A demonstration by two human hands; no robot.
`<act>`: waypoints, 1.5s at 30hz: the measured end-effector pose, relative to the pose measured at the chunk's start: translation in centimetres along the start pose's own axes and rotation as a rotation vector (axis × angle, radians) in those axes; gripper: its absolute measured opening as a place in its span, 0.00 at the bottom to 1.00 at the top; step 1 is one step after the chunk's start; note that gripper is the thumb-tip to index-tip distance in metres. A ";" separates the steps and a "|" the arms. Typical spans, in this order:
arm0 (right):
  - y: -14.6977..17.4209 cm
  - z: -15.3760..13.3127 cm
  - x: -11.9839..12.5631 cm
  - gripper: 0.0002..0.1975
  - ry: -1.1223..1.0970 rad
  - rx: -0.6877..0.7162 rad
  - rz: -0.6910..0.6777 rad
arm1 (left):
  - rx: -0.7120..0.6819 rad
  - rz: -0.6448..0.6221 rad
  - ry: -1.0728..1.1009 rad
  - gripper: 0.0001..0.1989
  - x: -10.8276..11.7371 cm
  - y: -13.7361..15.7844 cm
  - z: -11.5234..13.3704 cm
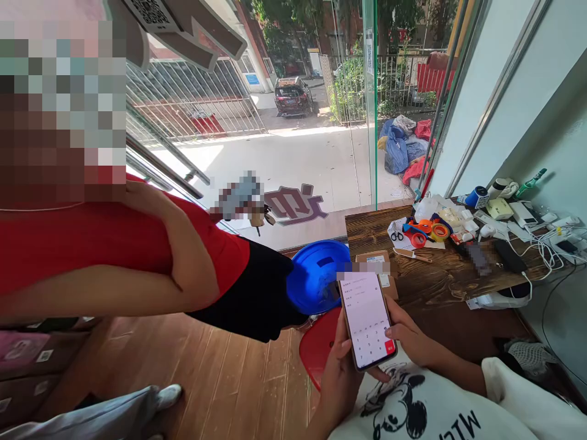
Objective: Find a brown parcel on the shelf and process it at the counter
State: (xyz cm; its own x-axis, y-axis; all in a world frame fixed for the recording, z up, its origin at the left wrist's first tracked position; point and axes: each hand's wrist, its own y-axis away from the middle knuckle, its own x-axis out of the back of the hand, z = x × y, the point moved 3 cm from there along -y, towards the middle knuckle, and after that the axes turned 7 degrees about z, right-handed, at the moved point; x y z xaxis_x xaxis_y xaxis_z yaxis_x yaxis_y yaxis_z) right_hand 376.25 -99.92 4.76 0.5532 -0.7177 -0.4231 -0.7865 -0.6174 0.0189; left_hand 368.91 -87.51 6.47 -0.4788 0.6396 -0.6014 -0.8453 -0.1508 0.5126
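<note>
A smartphone [365, 315] is held upright in front of me, its lit screen showing a number keypad with a red key at the lower right. My left hand [342, 370] wraps round its left edge, thumb along the side and fingers behind. From the other side my right hand [408, 336] grips the phone too, with its thumb over the right of the keypad. Fingers behind the phone are partly hidden. Just beyond the phone lies a cardboard box [392, 287] on the wooden table [440, 286].
A person in a red top [92, 238] stands at left, arms folded. A blue basin [316, 260] sits on a red stool [314, 348]. Rolls of tape [418, 238], scissors [397, 236] and tangled white cables [548, 247] crowd the table. A glass door edge [376, 110] stands beyond.
</note>
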 end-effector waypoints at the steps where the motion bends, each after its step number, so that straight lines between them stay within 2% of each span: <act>1: -0.1 -0.1 0.0 0.31 -0.003 -0.009 -0.012 | -0.017 -0.002 -0.004 0.54 0.0 -0.2 0.1; 5: -0.4 -0.2 0.2 0.39 0.057 0.019 -0.021 | -0.012 -0.022 -0.040 0.60 0.2 -1.2 0.1; 8: -0.5 0.3 0.4 0.42 0.122 0.036 -0.036 | 0.016 -0.009 -0.029 0.64 0.7 -1.7 -0.1; 12: -0.4 0.9 0.5 0.44 0.095 0.042 -0.063 | 0.014 -0.036 -0.097 0.59 1.6 -1.8 -0.2; 15: -0.4 1.3 0.6 0.41 0.063 0.010 -0.055 | -0.004 -0.065 -0.130 0.56 2.0 -1.8 -0.1; 21: -0.6 1.3 0.5 0.38 0.065 0.011 -0.015 | -0.005 -0.021 -0.115 0.57 2.3 -1.9 -0.3; 23: -0.8 1.5 0.5 0.33 0.044 -0.007 -0.001 | -0.005 -0.028 -0.124 0.55 2.3 -2.1 -0.4; 28: -2.5 1.9 1.5 0.20 -0.020 -0.057 0.174 | -0.024 -0.025 -0.210 0.48 2.7 -2.5 -0.6; 31: -4.0 1.6 2.0 0.19 -0.075 -0.055 0.284 | -0.024 -0.024 -0.242 0.46 2.7 -2.6 -0.9; 35: -5.3 0.9 2.4 0.25 -0.176 -0.049 0.455 | -0.008 -0.070 -0.306 0.43 2.8 -2.9 -1.2; 39: -5.4 0.3 2.4 0.30 -0.146 -0.059 0.587 | 0.062 -0.067 -0.385 0.51 3.0 -3.8 -2.1; 43: -5.0 0.4 2.6 0.33 -0.120 -0.053 0.644 | 0.097 -0.031 -0.447 0.64 3.1 -4.8 -2.8; 45: -4.8 0.9 2.9 0.32 -0.180 -0.042 0.654 | 0.091 -0.051 -0.456 0.63 3.3 -4.8 -3.0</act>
State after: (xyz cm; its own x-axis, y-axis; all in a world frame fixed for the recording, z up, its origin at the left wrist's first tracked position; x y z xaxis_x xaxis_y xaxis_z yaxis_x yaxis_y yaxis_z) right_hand 381.35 -98.72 2.60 -0.0900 -0.8851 -0.4567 -0.9303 -0.0891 0.3559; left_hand 370.73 -86.95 0.19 -0.2667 0.9136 -0.3068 -0.8312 -0.0569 0.5531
